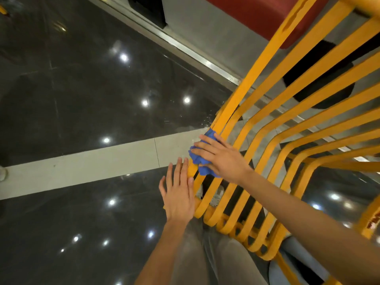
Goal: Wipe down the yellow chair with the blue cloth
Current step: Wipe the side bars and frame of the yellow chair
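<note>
Floor (72, 89): dark glossy tiles.
Right hand (223, 159): we see it pressing cloth (200, 159) on chair (287, 124) slat.
Left hand (178, 194): flat, fingers spread, empty.

Glossy dark polished floor (72, 99); smooth painted yellow chair (267, 140) slats; soft crumpled blue cloth (200, 159).

Cloth (200, 159) on chair (273, 124) slat, under rt hand (221, 156), lt hand (178, 192) beside
</note>
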Action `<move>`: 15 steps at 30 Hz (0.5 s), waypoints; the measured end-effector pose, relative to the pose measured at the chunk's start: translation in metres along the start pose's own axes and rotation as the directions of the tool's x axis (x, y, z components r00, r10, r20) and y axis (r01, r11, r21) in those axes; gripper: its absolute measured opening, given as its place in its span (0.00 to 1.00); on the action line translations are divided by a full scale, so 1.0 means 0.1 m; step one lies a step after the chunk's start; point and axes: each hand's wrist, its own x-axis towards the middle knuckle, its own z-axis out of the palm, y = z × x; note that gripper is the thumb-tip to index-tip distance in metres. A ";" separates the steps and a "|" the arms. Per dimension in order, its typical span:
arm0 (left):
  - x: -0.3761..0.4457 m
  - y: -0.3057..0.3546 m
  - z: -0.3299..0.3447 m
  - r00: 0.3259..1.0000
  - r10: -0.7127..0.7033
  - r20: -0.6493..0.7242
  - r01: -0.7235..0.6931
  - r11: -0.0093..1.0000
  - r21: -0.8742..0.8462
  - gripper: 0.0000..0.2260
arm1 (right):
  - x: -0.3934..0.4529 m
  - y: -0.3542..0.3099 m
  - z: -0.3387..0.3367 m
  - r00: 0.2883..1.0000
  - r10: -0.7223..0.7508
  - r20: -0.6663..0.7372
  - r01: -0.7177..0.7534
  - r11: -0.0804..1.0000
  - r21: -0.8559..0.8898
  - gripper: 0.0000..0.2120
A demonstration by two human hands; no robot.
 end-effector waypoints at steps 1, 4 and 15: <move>0.00 -0.01 0.00 1.000 0.009 0.002 -0.009 1.000 0.007 0.23 | 0.07 0.16 -0.06 1.000 -0.002 -0.008 0.001 0.999 -0.042 0.23; 0.00 -0.02 0.00 1.000 0.025 -0.004 -0.025 0.999 0.029 0.23 | 0.25 0.77 -0.36 0.970 0.211 -0.120 -0.219 0.974 -0.058 0.23; 0.00 0.01 -0.01 1.000 0.014 -0.005 -0.013 0.997 0.072 0.23 | -0.04 -0.30 0.07 0.948 0.308 -0.079 -0.269 0.909 0.319 0.26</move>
